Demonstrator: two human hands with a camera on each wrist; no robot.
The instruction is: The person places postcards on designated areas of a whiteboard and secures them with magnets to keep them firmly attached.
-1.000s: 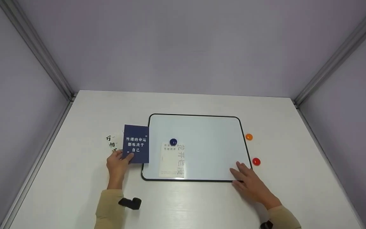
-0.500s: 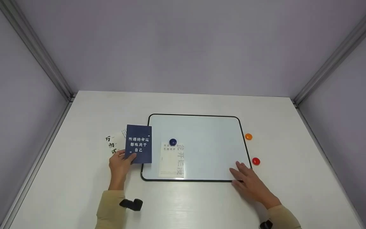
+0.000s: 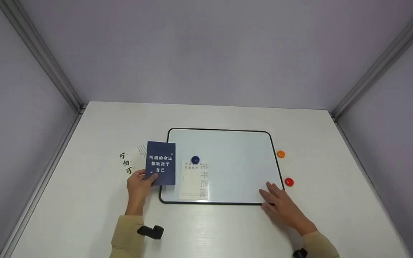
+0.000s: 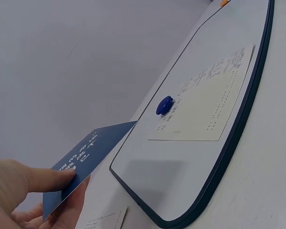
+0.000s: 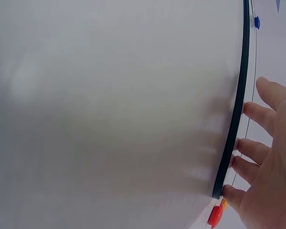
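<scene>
My left hand (image 3: 138, 186) pinches a dark blue card (image 3: 161, 157) with white lettering, thumb on its face and fingers behind. The left wrist view shows the blue card (image 4: 93, 155) raised and tilted, its shadow falling on the whiteboard (image 4: 148, 191). In the head view it overlaps the left edge of the black-framed whiteboard (image 3: 238, 161). A cream card (image 3: 192, 184) lies on the board's lower left, with a round blue magnet (image 3: 195, 160) at its top edge. My right hand (image 3: 283, 206) rests with spread fingers on the board's lower right corner.
An orange magnet (image 3: 281, 154) and a red magnet (image 3: 289, 182) lie on the table just right of the board. Pale cards with black writing (image 3: 132, 161) lie left of it, partly covered by the blue card. Walls stand behind and at both sides.
My left hand has moved a little to the right with the blue card, which now overlaps more of the board and uncovers more of the pale cards. My right hand stays in place.
</scene>
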